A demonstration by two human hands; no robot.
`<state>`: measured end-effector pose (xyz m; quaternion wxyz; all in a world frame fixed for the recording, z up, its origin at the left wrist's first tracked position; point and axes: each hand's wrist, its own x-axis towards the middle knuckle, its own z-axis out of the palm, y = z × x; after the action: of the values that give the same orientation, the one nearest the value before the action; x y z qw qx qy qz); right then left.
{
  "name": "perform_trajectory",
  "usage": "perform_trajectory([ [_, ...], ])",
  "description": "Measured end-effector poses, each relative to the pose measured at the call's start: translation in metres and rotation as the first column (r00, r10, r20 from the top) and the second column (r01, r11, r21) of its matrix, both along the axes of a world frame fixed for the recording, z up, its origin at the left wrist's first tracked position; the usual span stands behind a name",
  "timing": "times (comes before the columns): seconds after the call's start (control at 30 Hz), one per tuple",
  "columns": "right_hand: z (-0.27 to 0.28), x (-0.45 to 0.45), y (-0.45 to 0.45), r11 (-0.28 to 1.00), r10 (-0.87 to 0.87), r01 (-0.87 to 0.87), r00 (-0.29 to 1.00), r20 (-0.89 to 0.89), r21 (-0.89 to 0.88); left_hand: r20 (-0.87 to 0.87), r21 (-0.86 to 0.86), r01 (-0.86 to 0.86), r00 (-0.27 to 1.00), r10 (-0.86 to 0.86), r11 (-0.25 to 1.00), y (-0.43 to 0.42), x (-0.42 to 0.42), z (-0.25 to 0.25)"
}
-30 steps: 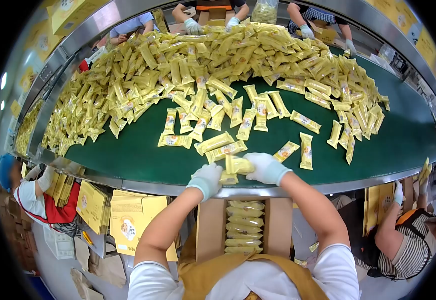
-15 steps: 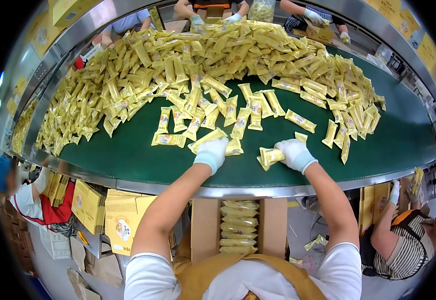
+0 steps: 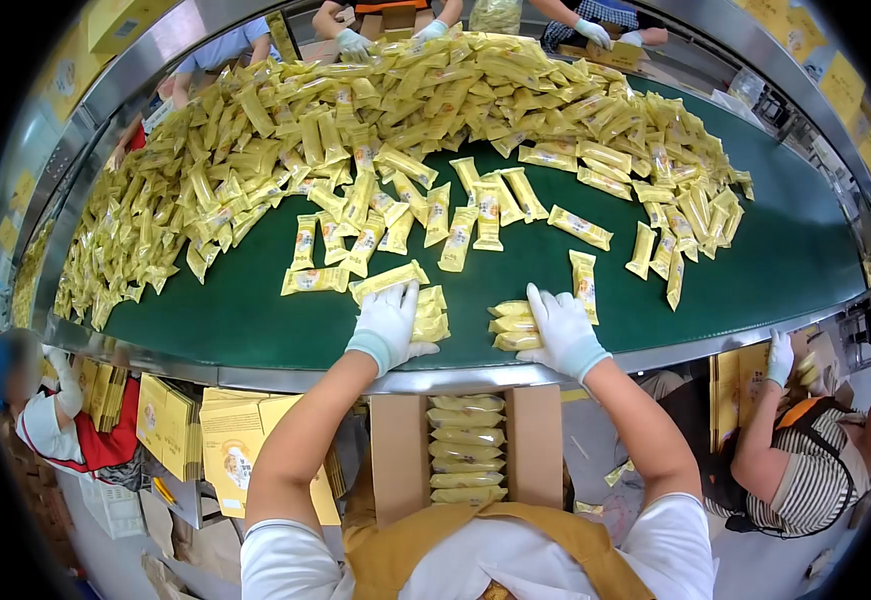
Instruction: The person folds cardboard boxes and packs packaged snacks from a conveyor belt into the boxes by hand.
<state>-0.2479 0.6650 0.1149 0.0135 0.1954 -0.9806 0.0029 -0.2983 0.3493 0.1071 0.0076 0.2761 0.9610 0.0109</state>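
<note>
On the green belt (image 3: pixel 356 335), my gloved left hand (image 3: pixel 388 322) touches the left side of a small group of yellow packets (image 3: pixel 432 314), its fingers spread. Another packet (image 3: pixel 390 281) lies just beyond its fingertips. My gloved right hand (image 3: pixel 562 328) rests against the right side of a stack of three packets (image 3: pixel 515 325), fingers apart. A single upright packet (image 3: pixel 584 285) lies beside its fingertips. Below the belt edge, an open cardboard box (image 3: pixel 398 455) holds a column of several packets (image 3: pixel 467 450).
A large heap of packets (image 3: pixel 436 95) covers the far belt. Co-workers' gloved hands (image 3: pixel 353 43) are beyond it. A person in a red apron (image 3: pixel 111 430) is at the left, one in a striped shirt (image 3: pixel 814 465) at the right. Flattened yellow cartons (image 3: pixel 231 455) stand left of the box.
My hands first drew apart, each with packets, then came nearer each other at the belt's front edge. Packets now stand grouped beside each hand, and the fingers have spread.
</note>
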Motion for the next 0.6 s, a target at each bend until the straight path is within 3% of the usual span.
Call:
perform_trajectory([
  [0.03,0.006,-0.004,0.000,0.999,-0.044,0.043,0.997,0.068,0.015,-0.034,-0.003,-0.005,0.999,0.005,1.000,0.000,0.001,0.000],
  [0.1,0.018,-0.013,-0.003,0.992,-0.126,0.120,0.972,0.196,0.041,0.077,-0.071,-0.011,0.997,0.016,0.997,0.002,0.003,0.002],
  [0.17,0.039,-0.021,0.004,0.932,-0.272,0.319,0.930,0.247,-0.175,0.175,-0.122,-0.004,0.984,0.025,0.993,-0.002,0.005,0.008],
  [0.23,0.048,-0.032,0.023,0.765,-0.445,0.527,0.848,0.288,-0.370,0.267,-0.139,0.020,0.963,0.018,0.990,-0.008,0.010,0.013],
  [0.3,0.043,-0.042,0.047,0.522,-0.516,0.641,0.763,0.390,-0.563,0.383,0.077,-0.101,0.922,0.064,0.992,-0.017,0.004,0.020],
  [0.37,0.030,-0.057,0.068,0.358,-0.543,0.777,0.625,0.561,-0.519,0.514,0.315,-0.287,0.853,0.091,0.905,-0.025,-0.013,0.038],
  [0.43,-0.014,-0.073,0.087,0.299,-0.546,0.837,0.543,0.638,-0.458,0.539,0.523,-0.315,0.842,-0.022,0.792,-0.036,-0.047,0.027],
  [0.5,-0.024,-0.073,0.073,0.329,-0.576,0.878,0.479,0.663,-0.348,0.437,0.327,-0.301,0.889,0.139,0.896,-0.031,-0.063,0.035],
  [0.53,-0.006,-0.068,0.055,0.350,-0.638,0.890,0.454,0.622,-0.291,0.420,0.264,-0.237,0.901,0.109,0.935,-0.029,-0.068,0.035],
  [0.57,-0.005,-0.065,0.045,0.365,-0.606,0.867,0.498,0.621,-0.340,0.427,0.165,-0.206,0.896,0.119,0.964,-0.024,-0.067,0.041],
  [0.6,-0.005,-0.062,0.036,0.473,-0.664,0.837,0.543,0.514,-0.274,0.434,0.064,-0.169,0.892,0.125,0.983,-0.016,-0.065,0.047],
])
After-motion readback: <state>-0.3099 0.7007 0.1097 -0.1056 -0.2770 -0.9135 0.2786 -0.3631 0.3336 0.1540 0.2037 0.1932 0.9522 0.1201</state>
